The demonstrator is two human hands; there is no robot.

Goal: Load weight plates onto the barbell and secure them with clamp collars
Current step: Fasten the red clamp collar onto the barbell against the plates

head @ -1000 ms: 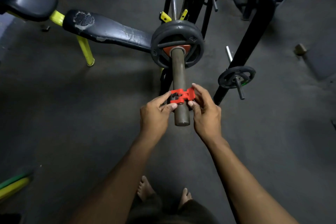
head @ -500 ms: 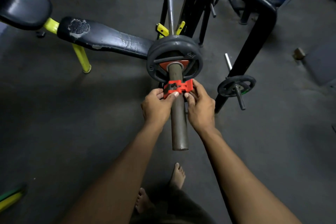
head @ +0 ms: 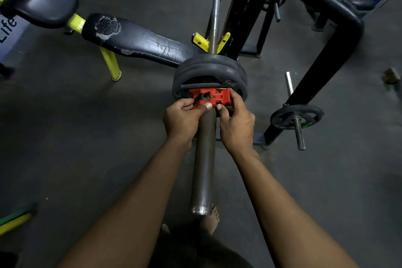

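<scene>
Red clamp collar [head: 210, 97] sits on the barbell sleeve [head: 203, 159], pressed against the black weight plates [head: 210, 72]. Left hand [head: 182, 119] pinches its left side and right hand [head: 236, 124] grips its right side, thumbs nearly meeting.

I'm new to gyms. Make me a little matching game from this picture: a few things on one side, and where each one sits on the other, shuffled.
Things:
1. collar
2. small plate
3. bench
4. bar end

Places:
A. on a peg of the rack, right of the bar
B. left of the plates, on yellow legs
C. held by both hands against the plates
D. bare, nearest the person's feet

Pairs: 1-C, 2-A, 3-B, 4-D
</scene>
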